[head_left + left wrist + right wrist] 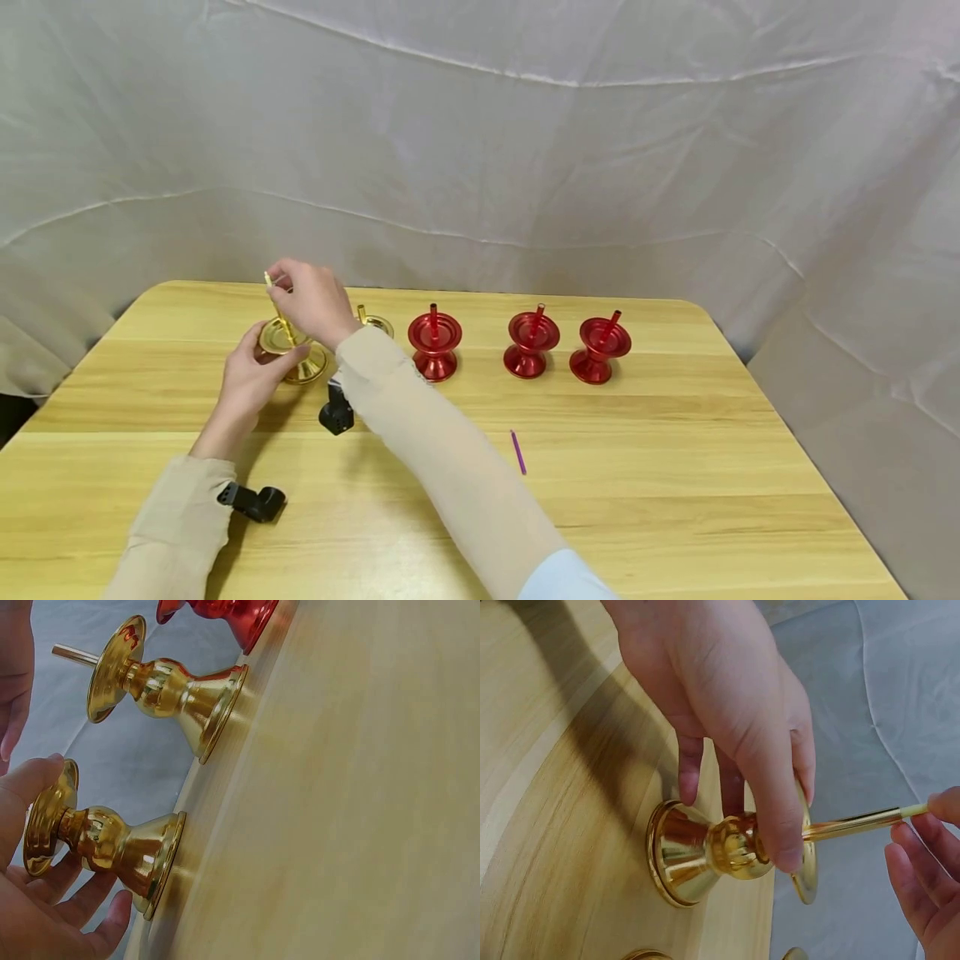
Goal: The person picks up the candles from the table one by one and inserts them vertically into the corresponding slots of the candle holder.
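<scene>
At the table's left end stands a shiny gold candle holder (306,367), with a dish on a flared foot and a thin upright tube. My left hand (246,375) grips it around the dish, thumb on the near side and fingers behind. Above the dish, my right hand (311,302) pinches a thin pale yellow candle (913,811) between thumb and fingers. The candle's lower end sits in the mouth of the gold tube (855,824), in line with it. A second gold holder (161,690) stands just to the right, partly behind my right wrist in the head view.
Three red holders of the same shape, a left one (435,332), a middle one (533,332) and a right one (604,340), stand along the back. A thin purple candle (518,452) lies on the wooden table (675,467). Behind hangs a pale cloth (480,167).
</scene>
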Available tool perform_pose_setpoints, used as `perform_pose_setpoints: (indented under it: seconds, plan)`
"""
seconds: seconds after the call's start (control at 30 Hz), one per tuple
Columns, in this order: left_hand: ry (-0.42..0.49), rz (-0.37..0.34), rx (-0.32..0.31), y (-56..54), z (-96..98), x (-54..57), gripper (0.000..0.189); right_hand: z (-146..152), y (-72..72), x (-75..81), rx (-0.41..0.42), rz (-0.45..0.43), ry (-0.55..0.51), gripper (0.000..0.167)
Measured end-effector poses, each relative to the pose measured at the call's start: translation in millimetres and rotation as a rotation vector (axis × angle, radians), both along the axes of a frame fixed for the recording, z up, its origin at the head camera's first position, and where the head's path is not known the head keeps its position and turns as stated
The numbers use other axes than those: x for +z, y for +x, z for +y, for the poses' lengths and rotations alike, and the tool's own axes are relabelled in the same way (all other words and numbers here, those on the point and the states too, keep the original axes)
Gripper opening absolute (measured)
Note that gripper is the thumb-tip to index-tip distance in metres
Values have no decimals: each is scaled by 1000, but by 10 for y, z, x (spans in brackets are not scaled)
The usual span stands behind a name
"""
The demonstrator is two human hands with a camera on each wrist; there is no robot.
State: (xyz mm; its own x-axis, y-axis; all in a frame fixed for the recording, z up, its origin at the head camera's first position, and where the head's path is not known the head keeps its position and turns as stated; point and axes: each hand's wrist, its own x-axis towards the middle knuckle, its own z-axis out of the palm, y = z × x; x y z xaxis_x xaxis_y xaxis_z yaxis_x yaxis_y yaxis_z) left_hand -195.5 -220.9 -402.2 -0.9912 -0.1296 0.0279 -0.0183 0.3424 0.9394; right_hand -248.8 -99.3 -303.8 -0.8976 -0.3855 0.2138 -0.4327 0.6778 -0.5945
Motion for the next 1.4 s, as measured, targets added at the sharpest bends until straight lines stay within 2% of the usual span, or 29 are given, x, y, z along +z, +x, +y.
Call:
perform_pose_setpoints:
  seconds: [0.17, 0.4, 0.53, 0.73, 0.87, 1.03, 1.13, 1.3, 1.4]
  plan:
    - [3, 0, -4, 4, 19, 12, 72, 19, -16, -55, -2, -11, 0, 17]
    - [6, -14, 0, -2, 26, 25, 73, 46, -16, -97, -4, -68, -61, 20]
    - [9, -13, 2, -9, 14, 23, 74, 70, -15, -60, 0, -81, -112, 23]
    - [16, -3, -3, -10, -1, 26, 74, 137, 37, 97, 62, -20, -225, 23]
    - [16, -4, -23, -25, 1, 49, 76, 257, 191, 269, 116, -2, -323, 23]
    - [14, -17, -20, -25, 7, 56, 80, 459, 385, 401, 138, -36, -409, 23]
    - [16, -21, -13, -20, 0, 35, 80, 589, 487, 442, 154, -37, -412, 23]
    - [18, -17, -12, -5, -55, 17, 80, 773, 712, 515, 236, 24, -374, 21]
    - [23, -37, -15, 0, -80, 26, 83, 879, 854, 562, 267, 31, -358, 21]
